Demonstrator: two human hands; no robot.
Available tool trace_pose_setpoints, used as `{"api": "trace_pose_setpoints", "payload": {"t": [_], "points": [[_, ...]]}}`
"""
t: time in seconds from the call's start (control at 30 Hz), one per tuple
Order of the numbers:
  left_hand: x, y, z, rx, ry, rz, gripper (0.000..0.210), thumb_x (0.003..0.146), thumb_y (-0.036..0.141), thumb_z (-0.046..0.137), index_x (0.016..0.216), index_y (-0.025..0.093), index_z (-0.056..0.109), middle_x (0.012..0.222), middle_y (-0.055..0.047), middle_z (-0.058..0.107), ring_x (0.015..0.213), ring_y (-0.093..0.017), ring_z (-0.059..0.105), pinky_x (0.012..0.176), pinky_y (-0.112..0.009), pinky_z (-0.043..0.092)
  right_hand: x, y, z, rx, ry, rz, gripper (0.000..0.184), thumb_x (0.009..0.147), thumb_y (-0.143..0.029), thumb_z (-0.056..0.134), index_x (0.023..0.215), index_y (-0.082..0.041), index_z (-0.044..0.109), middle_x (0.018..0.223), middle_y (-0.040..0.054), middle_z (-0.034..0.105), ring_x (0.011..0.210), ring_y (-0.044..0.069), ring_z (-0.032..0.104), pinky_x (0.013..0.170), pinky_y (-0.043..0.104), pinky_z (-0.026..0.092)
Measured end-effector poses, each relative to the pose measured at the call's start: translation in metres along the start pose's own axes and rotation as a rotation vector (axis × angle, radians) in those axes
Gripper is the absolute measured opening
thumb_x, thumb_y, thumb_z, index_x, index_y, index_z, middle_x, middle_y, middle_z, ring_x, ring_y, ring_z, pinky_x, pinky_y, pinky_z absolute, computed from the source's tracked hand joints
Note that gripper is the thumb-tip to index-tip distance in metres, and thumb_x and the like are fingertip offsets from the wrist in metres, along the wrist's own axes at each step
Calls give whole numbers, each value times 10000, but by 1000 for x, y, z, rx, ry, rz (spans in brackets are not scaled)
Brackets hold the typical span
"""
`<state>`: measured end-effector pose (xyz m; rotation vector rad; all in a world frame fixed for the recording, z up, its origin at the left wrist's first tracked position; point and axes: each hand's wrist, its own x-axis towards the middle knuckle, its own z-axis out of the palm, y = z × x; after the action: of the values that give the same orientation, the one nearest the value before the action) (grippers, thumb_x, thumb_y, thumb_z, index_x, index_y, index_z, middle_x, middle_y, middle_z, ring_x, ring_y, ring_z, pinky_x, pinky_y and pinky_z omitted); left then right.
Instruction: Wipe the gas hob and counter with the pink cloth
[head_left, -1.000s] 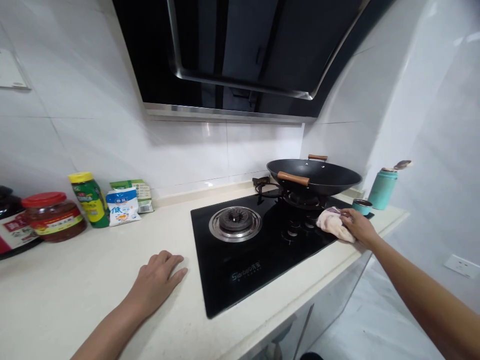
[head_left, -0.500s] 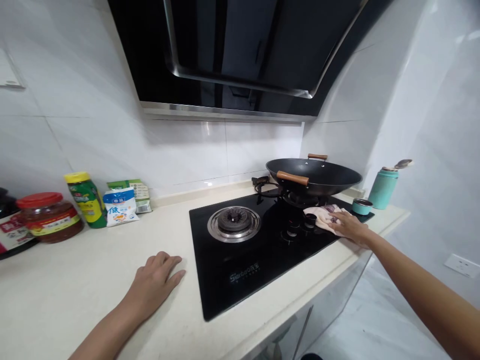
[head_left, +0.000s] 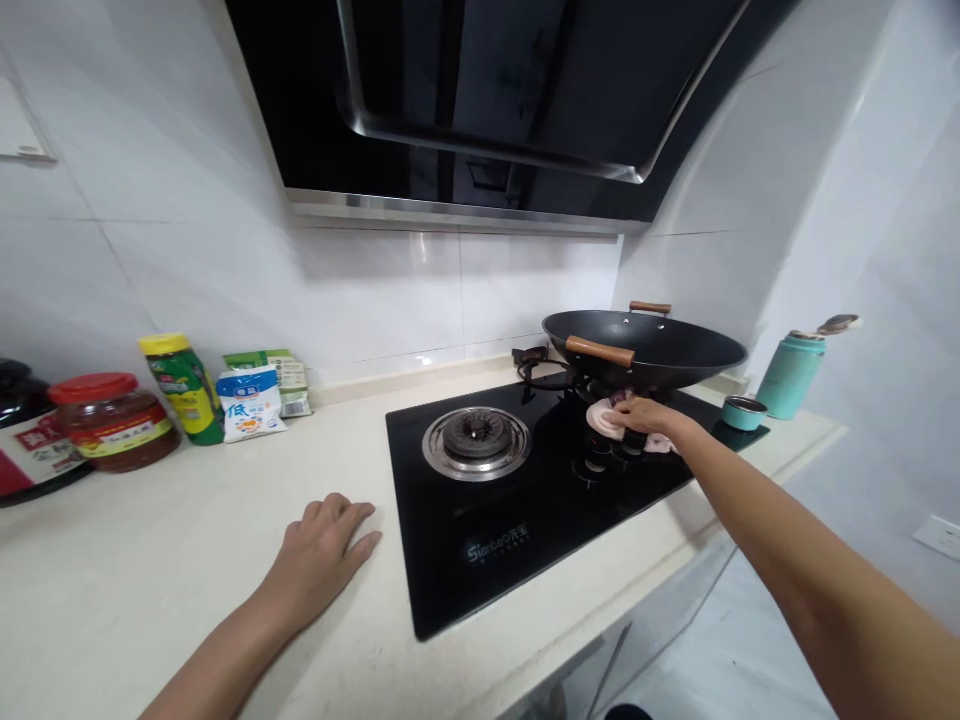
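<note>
My right hand (head_left: 651,415) grips a pale cloth with dark purple patches (head_left: 601,420), pressed on the black glass gas stove (head_left: 450,570) behind the control knobs (head_left: 596,458). Part of the cloth trails to the right, under the wrist. Just above and behind it sits a black wok (head_left: 660,345) with wooden handles, on the right burner. My left hand (head_left: 321,550) rests on the pale countertop (head_left: 330,670) beside the stove's left edge, thumb and fingers apart, holding nothing. The left burner (head_left: 476,440) is uncovered.
A turquoise flask (head_left: 791,375) with its lid up and a small turquoise cup (head_left: 744,412) stand at the right. Along the left wall are a red-lidded jar (head_left: 120,425), a yellow-capped bottle (head_left: 187,395) and seasoning packets (head_left: 253,405). A black range hood (head_left: 487,110) overhangs the stove.
My right hand has moved left and inward with the cloth, from right of the knobs to behind them. The left hand stays on the countertop. The view has shifted slightly.
</note>
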<state>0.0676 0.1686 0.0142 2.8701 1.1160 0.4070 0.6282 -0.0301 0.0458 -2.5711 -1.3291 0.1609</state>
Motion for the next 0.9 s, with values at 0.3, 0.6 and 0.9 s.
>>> {"api": "trace_pose_setpoints", "payload": {"t": [0.3, 0.6, 0.9], "points": [[-3, 5, -4, -17, -8, -13, 475, 934, 502, 392, 1225, 251, 671, 1148, -113, 607, 1061, -313, 547, 864, -430, 439, -35, -27, -12, -23, -168, -237, 299, 763, -446, 615, 930, -229, 735, 1193, 72, 614, 1144, 266, 564, 1005, 333, 454], [-3, 1, 3, 14, 19, 6, 453, 945, 491, 395, 1225, 261, 667, 1140, -110, 604, 1040, -306, 550, 838, -411, 433, -20, -47, -7, -174, -186, -159, 441, 786, -432, 593, 1168, -253, 723, 1291, 123, 552, 1192, 342, 541, 1026, 438, 418], [-7, 13, -3, 27, -6, -6, 415, 959, 419, 396, 1218, 236, 664, 1153, -128, 613, 1038, -306, 534, 866, -440, 424, 37, -135, 32, -240, -122, -227, 619, 897, -592, 466, 1451, -320, 512, 1494, 142, 427, 1302, 405, 484, 1037, 533, 387]]}}
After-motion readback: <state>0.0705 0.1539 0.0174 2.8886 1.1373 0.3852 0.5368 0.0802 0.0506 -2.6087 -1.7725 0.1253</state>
